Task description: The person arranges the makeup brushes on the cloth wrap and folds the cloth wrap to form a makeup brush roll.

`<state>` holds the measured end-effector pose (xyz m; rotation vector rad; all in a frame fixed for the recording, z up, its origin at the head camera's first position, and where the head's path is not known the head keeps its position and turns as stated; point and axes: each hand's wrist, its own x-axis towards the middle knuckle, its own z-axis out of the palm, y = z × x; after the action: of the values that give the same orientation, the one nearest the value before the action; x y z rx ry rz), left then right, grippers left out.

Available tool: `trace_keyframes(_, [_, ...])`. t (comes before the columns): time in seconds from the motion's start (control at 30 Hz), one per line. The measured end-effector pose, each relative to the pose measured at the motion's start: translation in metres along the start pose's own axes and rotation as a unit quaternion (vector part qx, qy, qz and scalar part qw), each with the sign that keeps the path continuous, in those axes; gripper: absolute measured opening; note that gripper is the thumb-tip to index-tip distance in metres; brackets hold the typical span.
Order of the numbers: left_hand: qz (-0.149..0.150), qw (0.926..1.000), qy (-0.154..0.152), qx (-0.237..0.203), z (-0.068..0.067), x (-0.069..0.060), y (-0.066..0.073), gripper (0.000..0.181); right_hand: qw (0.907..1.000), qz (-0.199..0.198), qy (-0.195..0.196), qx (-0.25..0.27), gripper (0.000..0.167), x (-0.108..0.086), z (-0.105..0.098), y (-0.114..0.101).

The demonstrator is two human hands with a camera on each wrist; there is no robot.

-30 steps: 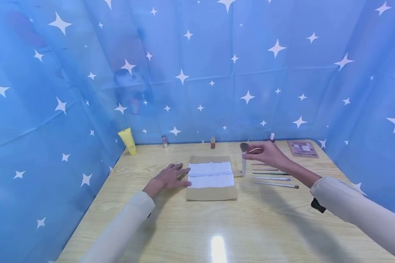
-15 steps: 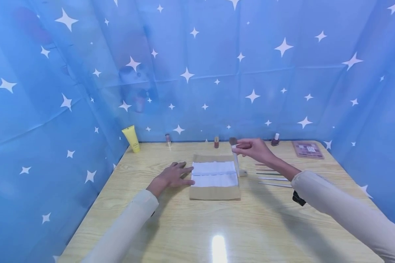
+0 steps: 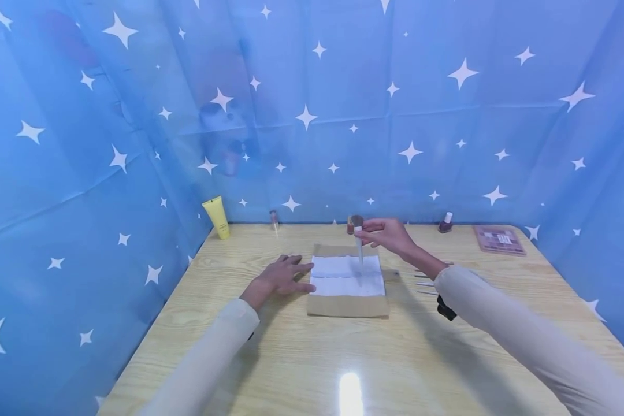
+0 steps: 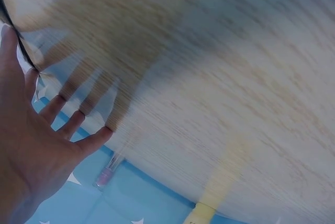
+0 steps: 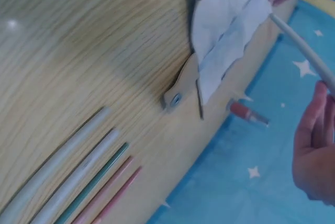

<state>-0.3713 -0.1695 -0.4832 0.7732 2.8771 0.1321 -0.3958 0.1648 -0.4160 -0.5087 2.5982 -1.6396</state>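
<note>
The makeup brush (image 3: 359,245) is over the unfolded case (image 3: 347,307), its long axis near upright, dark bristles up and handle tip pointing down at the white lining; whether the tip touches cannot be told. The right hand (image 3: 387,236) pinches it close below the bristles, probably so that the length of the handle stays free. The left hand (image 3: 282,274) lies with fingers spread at the case's left edge, gripping nothing, seemingly to keep it flat and still. To the right, brush handles (image 5: 91,183) lie roughly parallel on the table (image 3: 291,358), likely spaced for easy picking. Behind stand a yellow tube (image 3: 216,218) and small bottles, with a palette (image 3: 499,240) at far right
</note>
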Motion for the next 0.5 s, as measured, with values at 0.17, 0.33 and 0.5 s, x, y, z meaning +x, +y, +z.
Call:
trace_keyframes(0.17, [-0.011, 0.9999, 0.002, 0.006, -0.001, 0.002, 0.002, 0.078, 0.9997, -0.008, 0.007, 0.021, 0.045, 0.014, 0.014, 0.002])
trace_keyframes(0.33, [-0.017, 0.9998, 0.001, 0.011, -0.001, 0.004, 0.003, 0.078, 0.9996, -0.011, 0.008, 0.027, 0.036, 0.026, 0.029, 0.003])
trace_keyframes(0.5, [-0.023, 0.9996, -0.004, 0.014, 0.0, 0.004, 0.002, 0.078, 0.9993, -0.004, 0.012, 0.034, 0.035, 0.035, 0.045, 0.001])
